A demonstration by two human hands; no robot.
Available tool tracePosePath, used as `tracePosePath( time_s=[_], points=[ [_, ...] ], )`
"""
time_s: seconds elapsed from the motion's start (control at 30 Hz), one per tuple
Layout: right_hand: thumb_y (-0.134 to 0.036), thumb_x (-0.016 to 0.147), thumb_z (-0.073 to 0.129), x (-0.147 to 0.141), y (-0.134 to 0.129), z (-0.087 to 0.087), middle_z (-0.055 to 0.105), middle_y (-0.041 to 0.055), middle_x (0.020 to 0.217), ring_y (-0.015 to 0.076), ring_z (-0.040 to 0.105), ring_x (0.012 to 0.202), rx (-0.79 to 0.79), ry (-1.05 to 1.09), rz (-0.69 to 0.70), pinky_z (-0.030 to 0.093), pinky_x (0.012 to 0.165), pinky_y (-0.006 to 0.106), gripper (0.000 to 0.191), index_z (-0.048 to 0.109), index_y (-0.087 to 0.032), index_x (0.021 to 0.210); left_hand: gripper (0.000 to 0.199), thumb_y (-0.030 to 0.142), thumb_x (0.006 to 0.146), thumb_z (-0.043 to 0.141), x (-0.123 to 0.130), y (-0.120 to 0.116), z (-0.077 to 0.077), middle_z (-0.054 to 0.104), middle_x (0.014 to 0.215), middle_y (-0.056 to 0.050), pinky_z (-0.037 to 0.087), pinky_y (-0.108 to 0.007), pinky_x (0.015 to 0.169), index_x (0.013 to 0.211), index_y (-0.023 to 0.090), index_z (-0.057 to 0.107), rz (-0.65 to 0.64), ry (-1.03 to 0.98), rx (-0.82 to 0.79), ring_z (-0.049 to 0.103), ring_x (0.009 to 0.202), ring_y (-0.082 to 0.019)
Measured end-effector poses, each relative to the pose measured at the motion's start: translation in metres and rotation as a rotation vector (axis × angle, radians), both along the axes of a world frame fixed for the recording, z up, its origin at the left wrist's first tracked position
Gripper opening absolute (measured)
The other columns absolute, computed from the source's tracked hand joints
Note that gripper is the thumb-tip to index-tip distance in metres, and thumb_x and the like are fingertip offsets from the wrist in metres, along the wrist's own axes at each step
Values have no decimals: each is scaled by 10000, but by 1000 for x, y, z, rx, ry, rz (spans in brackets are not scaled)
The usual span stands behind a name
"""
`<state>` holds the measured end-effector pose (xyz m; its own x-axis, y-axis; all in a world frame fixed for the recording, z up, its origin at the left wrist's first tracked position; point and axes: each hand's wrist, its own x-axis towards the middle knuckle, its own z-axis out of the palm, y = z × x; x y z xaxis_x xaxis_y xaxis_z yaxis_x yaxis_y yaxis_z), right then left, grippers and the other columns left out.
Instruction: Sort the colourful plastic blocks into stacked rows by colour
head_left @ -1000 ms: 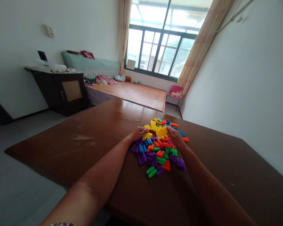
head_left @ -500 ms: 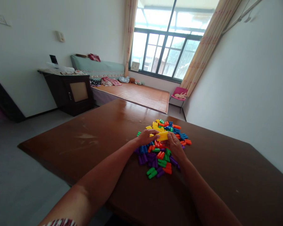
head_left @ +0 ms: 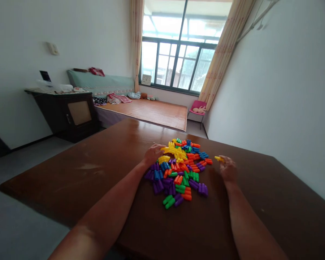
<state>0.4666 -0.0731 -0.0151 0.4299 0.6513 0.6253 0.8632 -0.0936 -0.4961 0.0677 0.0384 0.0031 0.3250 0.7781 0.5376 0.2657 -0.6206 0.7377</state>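
Note:
A loose pile of plastic pieces in purple [head_left: 158,186], green [head_left: 169,202], orange [head_left: 187,194], blue [head_left: 158,175] and yellow [head_left: 180,154] lies on the brown table. At the pile's left edge, my left hand [head_left: 152,154] has its fingers on a yellow piece [head_left: 165,149]. My right hand [head_left: 228,169] is to the right of the pile, apart from it, and pinches another yellow piece [head_left: 219,159] between thumb and fingers.
The table [head_left: 97,169] has a glossy top. Beyond it are a low bed [head_left: 151,110] with clothes, a dark cabinet [head_left: 62,115] at the left, and a pink chair [head_left: 197,107] near the window.
My hands were together on a yellow piece over the pile and have moved apart. The right went right with a yellow piece; the left is at the pile's left edge. The view has shifted.

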Motion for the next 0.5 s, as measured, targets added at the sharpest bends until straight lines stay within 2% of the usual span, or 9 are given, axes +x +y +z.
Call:
tracePosePath(
  time_s=[0.1, 0.2, 0.27, 0.33, 0.4, 0.5],
  points=[
    [-234, 749, 503, 28, -6, -20, 686, 111, 1089, 264, 614, 1000, -223, -1, -18, 452, 936, 437, 367, 697, -209, 1060, 250, 191, 749, 571, -7, 8, -8, 711, 1010, -60, 525, -307, 871, 912, 197, 761, -91, -7, -111, 648, 966, -195],
    [-250, 733, 505, 33, -4, -26, 692, 79, 1106, 231, 631, 982, -274, 145, 26, 480, 909, 382, 453, 659, -221, 1158, 288, 134, 702, 514, -10, 9, -11, 735, 984, -52, 506, -327, 930, 822, 188, 770, -186, -19, -181, 657, 982, -198],
    [-315, 766, 491, 30, -3, -24, 693, 85, 1104, 221, 635, 982, -220, 239, 30, 487, 903, 366, 455, 644, -200, 1179, 303, 127, 680, 502, -11, 8, -10, 738, 994, -54, 508, -337, 930, 813, 180, 769, -153, -59, -219, 662, 985, -206],
    [-413, 798, 486, 25, -2, -21, 691, 94, 1107, 226, 634, 985, -186, 269, 33, 490, 898, 374, 466, 643, -193, 1178, 286, 147, 684, 518, -10, 7, -9, 744, 964, -59, 534, -342, 868, 827, 169, 765, -66, -88, -269, 676, 932, -219],
    [-498, 789, 522, 21, -3, -19, 688, 83, 1119, 247, 622, 1010, -236, 217, 52, 486, 900, 401, 486, 654, -225, 1169, 250, 180, 694, 552, -10, 7, -9, 749, 914, -60, 550, -339, 806, 830, 162, 762, -5, -93, -301, 685, 870, -227],
    [-539, 768, 568, 17, -4, -21, 679, 63, 1149, 296, 569, 1097, -371, 87, 16, 460, 922, 456, 488, 662, -289, 1176, 213, 205, 695, 592, -9, 6, -9, 752, 880, -58, 550, -328, 784, 817, 165, 761, 17, -81, -294, 687, 843, -227]
  ],
)
